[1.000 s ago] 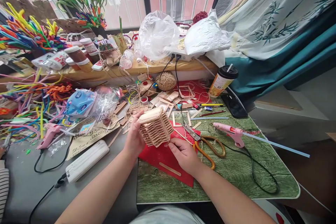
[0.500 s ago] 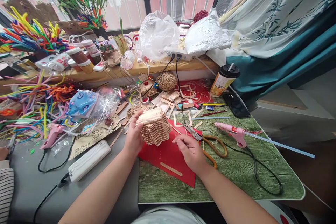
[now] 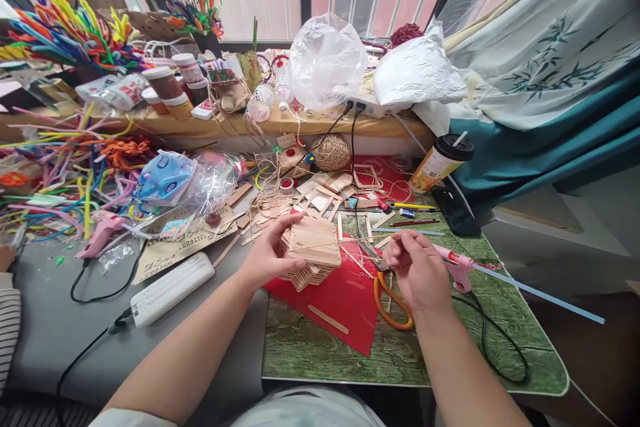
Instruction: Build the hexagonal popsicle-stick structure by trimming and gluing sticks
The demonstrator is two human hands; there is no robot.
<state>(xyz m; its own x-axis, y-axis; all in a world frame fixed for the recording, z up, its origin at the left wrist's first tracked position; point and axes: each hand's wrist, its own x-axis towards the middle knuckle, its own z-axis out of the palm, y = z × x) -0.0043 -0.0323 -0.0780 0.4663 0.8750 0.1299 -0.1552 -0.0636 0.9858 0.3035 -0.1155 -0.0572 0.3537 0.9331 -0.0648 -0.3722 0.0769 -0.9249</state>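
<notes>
Left hand (image 3: 273, 257) grips craft-stick piece (image 3: 314, 247)

Near: loose stick (image 3: 329, 319) on red sheet (image 3: 357, 330), desk (image 3: 310, 363). Craft-stick piece held above sheet; right hand (image 3: 417, 270) closed, contents unclear, near scissors (image 3: 409, 321). Twine ball (image 3: 331, 151) farther back.

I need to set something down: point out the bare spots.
Bare: grey table between the white case and left forearm; green board on the near side of the red sheet. Crowded: behind the held wooden stack, with wood scraps; far left, with pipe cleaners.

Matt, ridged wood for the stick structure (image 3: 315, 237) — glossy plastic (crinkled) for the windowsill bag (image 3: 327, 63).
</notes>
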